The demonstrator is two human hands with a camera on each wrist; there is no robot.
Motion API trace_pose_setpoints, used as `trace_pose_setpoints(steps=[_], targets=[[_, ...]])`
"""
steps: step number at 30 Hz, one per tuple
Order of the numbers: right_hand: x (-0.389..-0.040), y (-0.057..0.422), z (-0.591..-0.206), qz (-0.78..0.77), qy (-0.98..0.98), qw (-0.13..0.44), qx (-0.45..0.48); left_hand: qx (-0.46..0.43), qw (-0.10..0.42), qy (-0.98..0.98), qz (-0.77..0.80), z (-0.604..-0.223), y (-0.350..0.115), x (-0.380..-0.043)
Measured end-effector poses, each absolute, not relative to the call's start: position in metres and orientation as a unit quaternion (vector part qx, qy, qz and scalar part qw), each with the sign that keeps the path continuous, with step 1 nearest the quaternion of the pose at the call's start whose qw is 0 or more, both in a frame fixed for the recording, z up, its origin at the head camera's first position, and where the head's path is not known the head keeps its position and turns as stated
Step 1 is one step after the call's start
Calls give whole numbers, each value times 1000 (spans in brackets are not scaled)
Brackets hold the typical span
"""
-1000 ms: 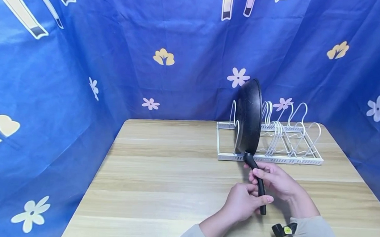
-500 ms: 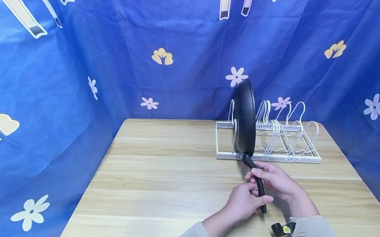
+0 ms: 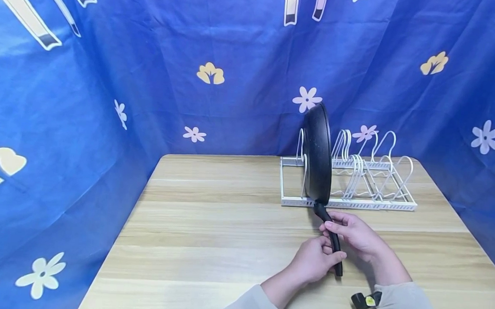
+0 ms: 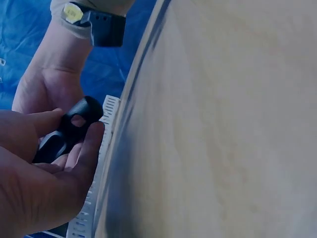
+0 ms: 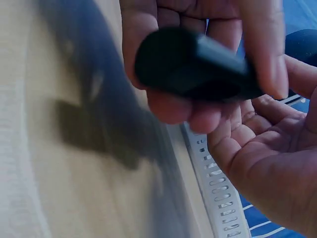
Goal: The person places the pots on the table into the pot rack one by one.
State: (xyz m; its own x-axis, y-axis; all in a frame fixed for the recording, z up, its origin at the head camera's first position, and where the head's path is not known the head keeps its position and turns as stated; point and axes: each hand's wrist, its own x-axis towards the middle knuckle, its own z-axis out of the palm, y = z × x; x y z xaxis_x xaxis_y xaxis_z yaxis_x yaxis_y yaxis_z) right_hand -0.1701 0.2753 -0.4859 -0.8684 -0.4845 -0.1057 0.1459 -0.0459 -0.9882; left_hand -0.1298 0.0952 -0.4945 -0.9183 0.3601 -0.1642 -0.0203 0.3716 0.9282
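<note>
A black frying pan (image 3: 318, 154) stands on edge at the left end of a white wire pot rack (image 3: 352, 205), just right of the leftmost wire loops. Its handle (image 3: 331, 235) slants out over the rack's front rail toward me. My left hand (image 3: 312, 258) pinches the handle near its end, thumb on top. Farther up, my right hand (image 3: 359, 236) holds the handle between thumb and fingers from the right. In the left wrist view, the handle end (image 4: 91, 108) with its hanging hole sticks out between the left hand's fingers (image 4: 88, 153).
Several white wire dividers (image 3: 357, 175) rise from the rack right of the pan. The rack is near the back edge of a wooden table (image 3: 209, 228). A blue patterned cloth (image 3: 245, 45) hangs behind and at both sides. A small black camera (image 3: 359, 301) sits at the right wrist.
The pan has shifted slightly left in the rack, closer to the leftmost loops. Both hands keep their hold on the handle, and its end has moved a little left.
</note>
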Motion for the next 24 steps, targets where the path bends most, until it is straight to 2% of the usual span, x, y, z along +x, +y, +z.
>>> trace_pose_setpoints(steps=[5,15,24], targets=[[-171,273,-491,-707,664,210,-125,109,160,843,502,-496,93,-136],[-170,272,-500,-694,685,201,-91,42,200,781,590,-504,94,-138],[-172,269,-500,-681,702,194,-74,45,205,805,555,-501,95,-141]])
